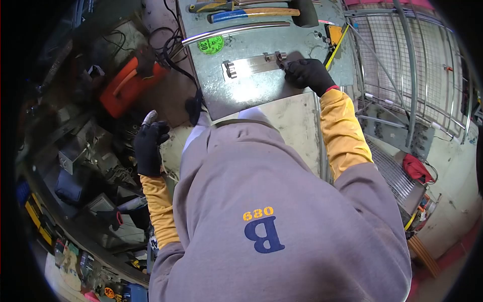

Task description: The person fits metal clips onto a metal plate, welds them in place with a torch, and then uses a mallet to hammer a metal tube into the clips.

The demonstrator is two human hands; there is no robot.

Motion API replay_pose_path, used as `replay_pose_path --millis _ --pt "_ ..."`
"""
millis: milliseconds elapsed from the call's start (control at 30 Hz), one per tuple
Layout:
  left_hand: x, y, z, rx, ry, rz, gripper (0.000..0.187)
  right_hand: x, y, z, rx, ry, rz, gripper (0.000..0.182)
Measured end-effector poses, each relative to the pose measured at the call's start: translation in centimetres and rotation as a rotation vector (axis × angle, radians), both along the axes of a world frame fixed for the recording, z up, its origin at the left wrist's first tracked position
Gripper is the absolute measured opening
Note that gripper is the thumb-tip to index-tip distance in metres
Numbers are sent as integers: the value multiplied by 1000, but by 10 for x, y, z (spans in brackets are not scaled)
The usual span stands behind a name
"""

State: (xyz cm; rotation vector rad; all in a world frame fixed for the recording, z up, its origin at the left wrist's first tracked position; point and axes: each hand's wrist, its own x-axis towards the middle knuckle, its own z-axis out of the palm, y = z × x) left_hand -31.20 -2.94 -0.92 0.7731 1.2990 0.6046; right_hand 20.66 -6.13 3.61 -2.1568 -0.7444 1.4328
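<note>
A flat steel bar point(254, 65) lies on the grey metal worktop point(261, 90), with a notched piece point(230, 69) at its left end and small fittings point(279, 57) at its right end. My right hand point(308, 74), in a black glove, rests at the bar's right end with its fingertips on those fittings. My left hand point(149, 146), also in a black glove, is off the bench to the left, closed around a small grey metal object point(149, 118) whose rounded tip sticks out above the fingers. My grey shirt point(282, 211) fills the lower middle.
At the back of the worktop lie a curved metal strip point(229, 32), a wooden-handled hammer point(282, 12), a blue-handled tool point(229, 16) and a green sticker point(210, 45). An orange machine point(128, 83) with black cables point(173, 50) sits left. A wire mesh frame point(402, 65) stands right.
</note>
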Motion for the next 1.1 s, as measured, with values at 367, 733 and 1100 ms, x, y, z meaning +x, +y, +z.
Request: replay_pose_path --millis 367,733,1100 --pt "173 17 82 50 -185 -679 36 -17 0 8 7 -5 -30 27" --pt "280 5 42 107 -145 -714 32 -20 -10 -11 123 -87 -54 38" --pt "293 6 35 107 -61 -777 34 -16 -7 -15 149 -221 44 42"
